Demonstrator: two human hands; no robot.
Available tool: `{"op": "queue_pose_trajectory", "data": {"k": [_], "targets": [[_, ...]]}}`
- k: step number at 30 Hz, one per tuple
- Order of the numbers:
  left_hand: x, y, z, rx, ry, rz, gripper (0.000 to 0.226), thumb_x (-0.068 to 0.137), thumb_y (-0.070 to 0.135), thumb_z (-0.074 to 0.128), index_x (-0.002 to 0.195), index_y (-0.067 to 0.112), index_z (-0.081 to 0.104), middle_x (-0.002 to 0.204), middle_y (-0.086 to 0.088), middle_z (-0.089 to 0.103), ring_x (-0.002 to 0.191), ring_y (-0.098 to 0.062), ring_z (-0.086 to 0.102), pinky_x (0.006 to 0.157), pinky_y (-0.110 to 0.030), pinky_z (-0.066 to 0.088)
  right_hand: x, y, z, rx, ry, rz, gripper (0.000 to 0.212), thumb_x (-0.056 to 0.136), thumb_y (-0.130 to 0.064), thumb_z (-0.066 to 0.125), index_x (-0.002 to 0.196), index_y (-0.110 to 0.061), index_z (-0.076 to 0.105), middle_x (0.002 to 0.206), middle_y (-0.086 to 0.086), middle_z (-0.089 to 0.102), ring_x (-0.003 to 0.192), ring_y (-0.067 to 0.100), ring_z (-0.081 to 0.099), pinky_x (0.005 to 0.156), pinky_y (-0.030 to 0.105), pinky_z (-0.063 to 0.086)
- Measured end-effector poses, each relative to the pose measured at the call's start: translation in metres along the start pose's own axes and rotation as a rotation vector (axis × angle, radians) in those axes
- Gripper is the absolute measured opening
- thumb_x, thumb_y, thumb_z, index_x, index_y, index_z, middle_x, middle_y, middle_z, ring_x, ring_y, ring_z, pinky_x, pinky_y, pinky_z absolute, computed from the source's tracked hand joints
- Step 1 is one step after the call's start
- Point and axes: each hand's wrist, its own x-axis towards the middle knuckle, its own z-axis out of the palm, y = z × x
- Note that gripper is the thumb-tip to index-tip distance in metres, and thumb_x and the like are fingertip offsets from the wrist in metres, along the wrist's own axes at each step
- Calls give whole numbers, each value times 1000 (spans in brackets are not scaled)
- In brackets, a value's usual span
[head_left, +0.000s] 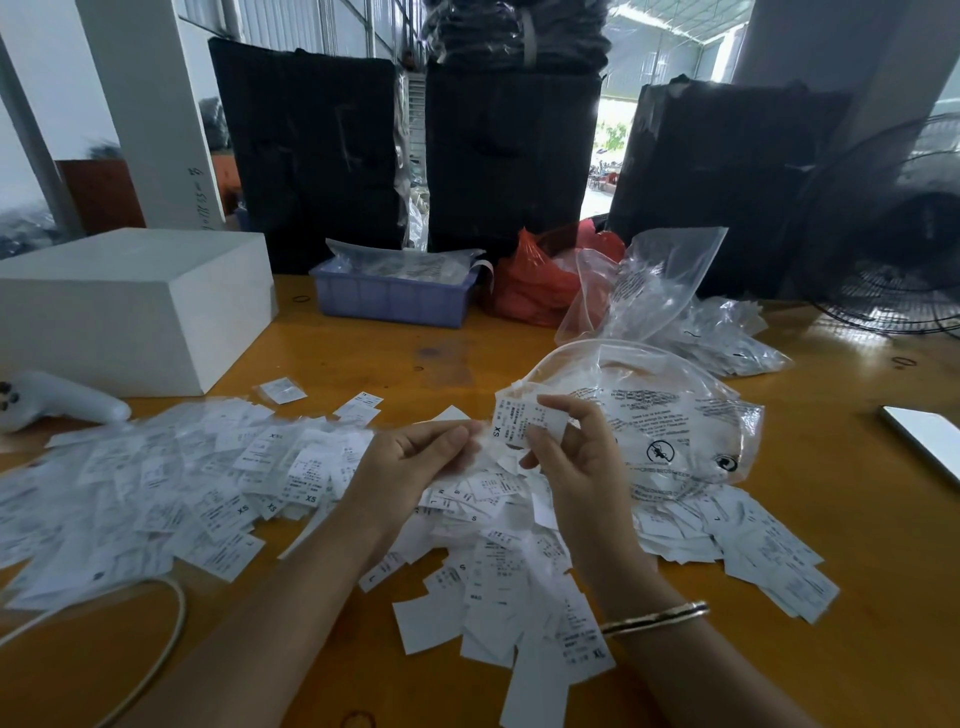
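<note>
A wide heap of small white size labels (208, 483) printed XS, S, L and XL covers the near part of the yellow table (857, 519). My right hand (576, 457) pinches a small stack of XS labels (519, 423) just above the heap. My left hand (415, 452) is beside it, fingers curled, fingertips touching the left edge of that stack. A clear plastic bag (675, 415) with black print lies right behind my right hand.
A white box (130, 306) and a white controller (62, 400) sit at the left, a white cable (166, 639) near the front. Behind are a blue tray (389, 301), a red bag (540, 280), more clear bags (727, 332), black bundles (509, 156) and a fan (893, 234). A phone (924, 436) lies at the right edge.
</note>
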Motion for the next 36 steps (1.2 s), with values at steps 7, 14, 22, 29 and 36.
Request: {"op": "queue_pose_trajectory", "data": {"k": [7,14,22,29,36], "targets": [[0,0,0,36,55,33,20,72,36,65,87,35,78,91,0,75,85,-9,69,73,-14,52,0,4,0,-38,-68,69,22,89,-4,59,99,-24,57,71,13,68,63,13,63,61,20,50],[1,-1,0,86,94,43,16,79,26,66,83,37,77,88,2,75,82,-8,69,72,-14,52,0,6,-2,-23,-147,166,25,90,0,56,99,-23,61,72,3,70,69,18,66,63,23,53],[1,-2,1,137,10,45,34,82,8,69,90,40,75,88,9,72,87,-8,69,71,-14,52,2,8,-2,-69,-143,197,22,90,-4,58,98,-24,60,69,1,67,64,13,63,55,23,46],[4,-1,-2,50,64,39,28,70,23,73,95,36,73,93,4,73,95,-13,69,87,-32,52,6,7,-7,-58,-140,177,22,88,0,58,96,-21,60,65,-4,66,62,11,62,55,16,46],[5,-5,-1,82,47,37,25,71,21,72,90,37,74,86,12,71,91,-14,69,79,-29,56,4,10,-6,-77,-209,164,24,88,1,58,95,-22,61,65,-9,66,64,10,63,53,15,45]]}}
